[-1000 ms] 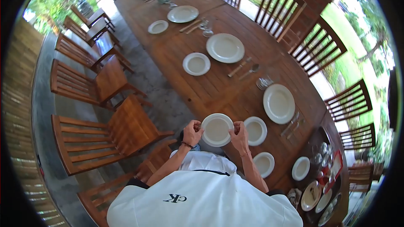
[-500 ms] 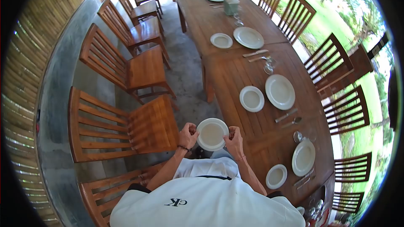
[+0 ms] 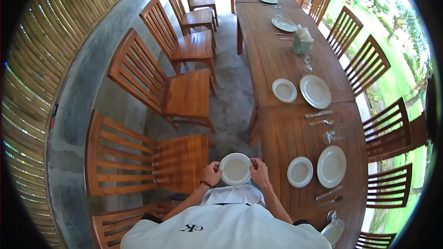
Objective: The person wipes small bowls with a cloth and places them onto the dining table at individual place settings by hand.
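Note:
A small round white plate (image 3: 235, 169) is held level in front of my body, over the gap between chairs and table. My left hand (image 3: 212, 174) grips its left rim, fingers closed on the edge. On the opposite rim, my right hand (image 3: 259, 172) is closed too. To the right on the wooden table (image 3: 277, 143) lies another small white plate (image 3: 300, 172), beside a larger white plate (image 3: 331, 166). A knife (image 3: 329, 193) and a spoon (image 3: 332, 200) rest on the near side of that pair.
Wooden chairs (image 3: 184, 93) line the left side by a grey wall (image 3: 74, 97). Farther along the table are a small plate (image 3: 284, 90), a large plate (image 3: 315, 91), glasses (image 3: 308, 64) and a green napkin holder (image 3: 302, 45). More chairs (image 3: 390, 129) stand on the right.
The view has moved forward along the table; plates and chairs now sit lower in the picture. Both hands still hold the small plate in front of me.

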Motion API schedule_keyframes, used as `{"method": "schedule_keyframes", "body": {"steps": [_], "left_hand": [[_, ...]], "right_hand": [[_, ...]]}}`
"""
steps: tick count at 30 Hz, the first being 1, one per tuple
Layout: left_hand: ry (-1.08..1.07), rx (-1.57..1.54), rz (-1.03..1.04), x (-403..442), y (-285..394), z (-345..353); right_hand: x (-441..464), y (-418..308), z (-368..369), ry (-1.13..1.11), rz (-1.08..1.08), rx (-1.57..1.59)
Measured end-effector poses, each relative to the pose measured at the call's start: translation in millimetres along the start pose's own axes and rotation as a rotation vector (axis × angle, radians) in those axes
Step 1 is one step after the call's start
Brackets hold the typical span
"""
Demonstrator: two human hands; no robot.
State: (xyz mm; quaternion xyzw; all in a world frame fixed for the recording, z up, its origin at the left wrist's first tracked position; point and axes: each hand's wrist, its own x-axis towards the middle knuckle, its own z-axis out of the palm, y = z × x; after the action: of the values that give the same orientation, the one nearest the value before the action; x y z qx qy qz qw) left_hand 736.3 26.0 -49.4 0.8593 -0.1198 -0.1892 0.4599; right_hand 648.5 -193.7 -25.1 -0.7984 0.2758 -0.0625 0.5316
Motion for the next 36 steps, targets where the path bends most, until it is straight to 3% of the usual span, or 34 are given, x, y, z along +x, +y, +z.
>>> {"method": "schedule_keyframes", "body": {"steps": [3, 7, 10, 13, 23, 25, 29, 31, 36], "left_hand": [[0.085, -0.044, -0.091, 57, 27, -12], [0.183, 0.063, 0.014, 132, 65, -25], [0.201, -0.061, -0.045, 163, 90, -28], [0.174, -0.042, -0.030, 190, 85, -23], [0.053, 0.008, 0.019, 309, 90, -26], [0.022, -0.002, 0.025, 346, 95, -31], [-0.016, -0.007, 0.031, 430, 117, -49], [0.001, -0.011, 0.077, 463, 126, -62], [0.029, -0.006, 0.144, 540, 144, -90]], "right_hand": [[47, -29, -3, -0.007, 0.035, 0.028], [118, -55, -10, 0.023, 0.064, 0.171], [155, -57, -14, 0.069, -0.009, 0.156], [184, -54, -15, 0.097, -0.105, 0.143], [279, -42, 2, 0.050, 0.001, 0.119], [307, -67, 2, 0.068, 0.126, 0.242], [379, -90, 8, 0.132, 0.145, 0.177], [421, -108, 13, 0.201, 0.011, 0.155], [496, -152, 20, 0.176, -0.005, 0.254]]}}
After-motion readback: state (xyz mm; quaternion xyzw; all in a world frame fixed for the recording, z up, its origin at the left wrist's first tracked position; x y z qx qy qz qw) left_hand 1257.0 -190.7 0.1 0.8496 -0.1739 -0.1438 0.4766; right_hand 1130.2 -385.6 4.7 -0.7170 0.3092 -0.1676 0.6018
